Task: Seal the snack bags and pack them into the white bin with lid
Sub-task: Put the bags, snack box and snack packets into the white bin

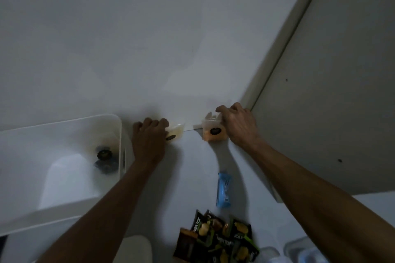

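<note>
A: While both hands are out at the wall, left hand [149, 132] grips a pale clear snack bag with a dark round label [174, 133], right hand [237, 124] grips an orange-filled clear snack bag [213, 134].
B: Bin?
A: White plastic bin [64, 177] on the white surface [192, 177], left of both hands, one dark-labelled bag [104, 156] inside.
B: Rest?
A: Blue wrapped bar [223, 190], pile of dark snack packets [215, 239] nearer me.

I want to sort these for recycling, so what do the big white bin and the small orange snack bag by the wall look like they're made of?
Big white bin: likely semi-translucent plastic; contents show dimly through its wall, smooth rounded rim.
Small orange snack bag, gripped by the right hand: seemingly clear thin plastic film, orange contents visible, crumpled top.
</note>
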The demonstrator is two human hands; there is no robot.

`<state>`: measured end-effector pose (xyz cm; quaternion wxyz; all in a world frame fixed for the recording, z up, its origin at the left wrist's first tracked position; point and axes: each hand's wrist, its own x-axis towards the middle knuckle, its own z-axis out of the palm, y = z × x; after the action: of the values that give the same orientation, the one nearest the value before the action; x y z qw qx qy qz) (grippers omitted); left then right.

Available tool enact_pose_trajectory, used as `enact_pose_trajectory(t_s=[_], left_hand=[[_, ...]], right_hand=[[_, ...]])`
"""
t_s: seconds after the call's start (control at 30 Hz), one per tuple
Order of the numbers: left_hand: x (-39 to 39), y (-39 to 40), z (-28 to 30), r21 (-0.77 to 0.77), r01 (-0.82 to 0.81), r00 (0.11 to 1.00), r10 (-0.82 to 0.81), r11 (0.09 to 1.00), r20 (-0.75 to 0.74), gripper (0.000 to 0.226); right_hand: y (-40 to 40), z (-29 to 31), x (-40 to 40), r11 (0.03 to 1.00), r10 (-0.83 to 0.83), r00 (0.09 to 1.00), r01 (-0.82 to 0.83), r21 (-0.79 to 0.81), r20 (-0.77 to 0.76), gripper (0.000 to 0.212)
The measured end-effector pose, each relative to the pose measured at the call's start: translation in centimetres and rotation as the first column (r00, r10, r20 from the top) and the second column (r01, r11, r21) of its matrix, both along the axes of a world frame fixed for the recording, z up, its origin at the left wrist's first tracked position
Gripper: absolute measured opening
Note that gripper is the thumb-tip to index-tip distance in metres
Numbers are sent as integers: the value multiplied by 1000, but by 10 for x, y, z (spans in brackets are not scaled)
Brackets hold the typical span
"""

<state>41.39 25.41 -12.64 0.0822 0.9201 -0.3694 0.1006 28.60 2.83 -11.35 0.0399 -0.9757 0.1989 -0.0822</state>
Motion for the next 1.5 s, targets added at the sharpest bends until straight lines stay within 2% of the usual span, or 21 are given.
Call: enact_pose_trajectory(t_s=[0.1,0.17,0.3,0.43,0.63,0.8,0.93,1.1,1.27,1.33,1.5], left_hand=[[-6,1,13,27,14,999,-13,1000,-46,26],[-11,5,29,60,20,998,-16,998,-62,22],[-16,20,72,146,-6,1000,7,989,-6,20],[-14,48,136,25,7,1000,-6,1000,-27,21],[-1,126,227,-115,7,999,-2,993,45,14],[16,189,265,-192,-44,999,47,980,14,9],[27,220,267,-198,-58,997,46,978,-68,10],[44,236,244,-137,-82,984,59,987,-166,13],[66,238,202,-82,-128,928,90,988,-362,2],[75,235,183,-68,-142,891,98,987,-443,6],[89,217,138,-17,-146,856,118,989,-504,9]], right_hand=[[7,12,-5,999,9,997,-13,-50,-79,28],[14,27,-9,997,10,991,-19,-69,-130,23],[36,80,-16,998,29,990,-37,-59,-137,19],[74,155,-22,991,32,995,-44,-124,-98,10],[168,270,-27,985,39,999,-34,-169,32,18],[251,312,-12,991,92,986,-77,-111,137,19],[303,304,6,985,153,977,-139,-98,149,17],[339,258,32,968,230,966,-215,-128,116,16],[342,201,53,963,264,964,-262,-62,25,16],[341,178,60,967,256,967,-256,-15,0,16],[333,125,80,973,230,972,-229,31,-41,19]])
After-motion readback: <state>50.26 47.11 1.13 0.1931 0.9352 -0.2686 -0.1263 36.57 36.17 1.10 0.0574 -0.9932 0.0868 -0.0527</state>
